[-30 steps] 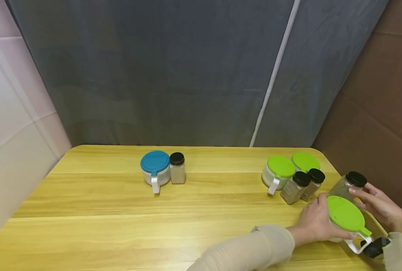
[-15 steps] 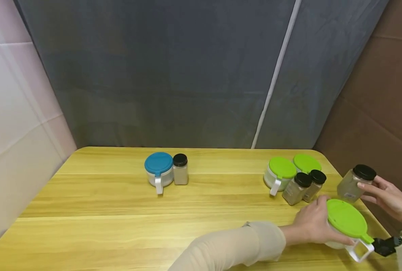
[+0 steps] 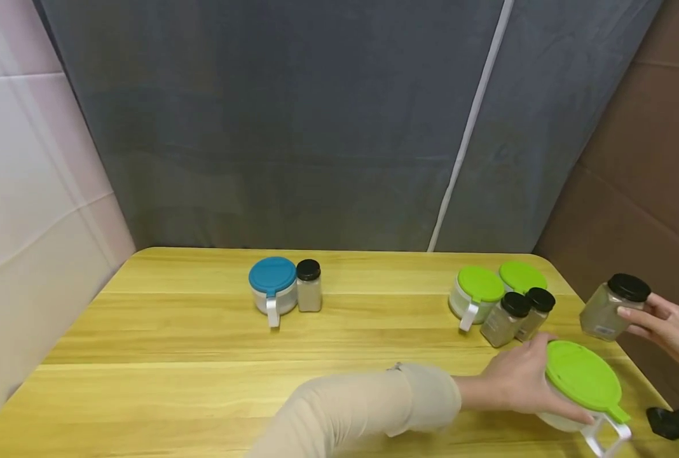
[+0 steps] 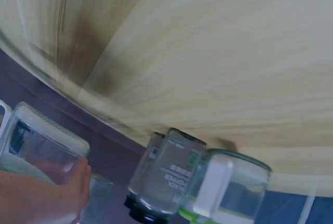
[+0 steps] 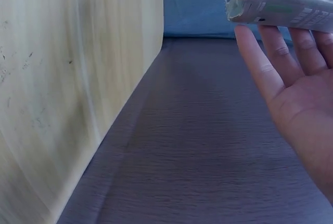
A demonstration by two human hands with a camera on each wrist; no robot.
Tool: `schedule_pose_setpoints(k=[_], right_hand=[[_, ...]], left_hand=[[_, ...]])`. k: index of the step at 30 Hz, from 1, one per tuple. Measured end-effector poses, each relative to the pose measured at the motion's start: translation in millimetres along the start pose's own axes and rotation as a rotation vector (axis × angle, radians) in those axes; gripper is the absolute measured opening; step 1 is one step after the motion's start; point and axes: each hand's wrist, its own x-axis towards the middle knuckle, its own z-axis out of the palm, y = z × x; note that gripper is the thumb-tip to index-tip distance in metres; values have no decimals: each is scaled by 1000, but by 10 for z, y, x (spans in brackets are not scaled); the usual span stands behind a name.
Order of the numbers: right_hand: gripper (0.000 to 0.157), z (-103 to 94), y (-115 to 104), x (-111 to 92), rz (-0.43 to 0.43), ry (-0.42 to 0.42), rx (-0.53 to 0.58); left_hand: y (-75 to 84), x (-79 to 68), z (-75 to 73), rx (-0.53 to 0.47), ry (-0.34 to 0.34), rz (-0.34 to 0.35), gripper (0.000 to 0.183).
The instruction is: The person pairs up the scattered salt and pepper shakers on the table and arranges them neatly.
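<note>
Left hand [image 3: 517, 385]: I see it spread wide and bent round a round, clear-walled jar with a lime-green lid and white handle [image 3: 582, 375]. This is toward the right edge of the wood-grain surface [image 3: 202, 343], low in the head view. The jar is tilted, handle toward me and to the right. I can't tell whether its base touches down.

Right hand [image 3: 674, 331]: part spread, thumb on one side and fingers on the other, pinching a clear squarish jar with a black screw lid [image 3: 605, 312]. I see this jar held up and leaning, overlapping the surface's right edge in the head view. Right wrist view gives me fingertips against its side and printed lettering. A black wrist mount [image 3: 674, 421] shows below this hand.

Far right corner, I count four: a smaller lime-green-lidded jar with a white handle [image 3: 479, 286], a second green-lidded jar [image 3: 522, 275] behind it, and two small black-lidded jars [image 3: 500, 324] in front, close together.

Near the far edge, left of its middle: a blue-lidded round jar with a white handle [image 3: 273, 280], a small square black-capped bottle [image 3: 309, 289] just beside it, both upright.
</note>
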Motion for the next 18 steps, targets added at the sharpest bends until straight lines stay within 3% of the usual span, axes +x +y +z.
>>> schedule_pose_setpoints(k=[7,14,18], right_hand=[[46,-47,-83,-43,-54,49,60],[33,-51,-184,-74,-95,119,94],[41,-54,-253,-88,-137,107,167]], left_hand=[[-118,-102,-194,-12,-18,21,92],[-248,-180,-383,-66,-42,82,90],[-310,-230,-482,-76,-39,125,90]])
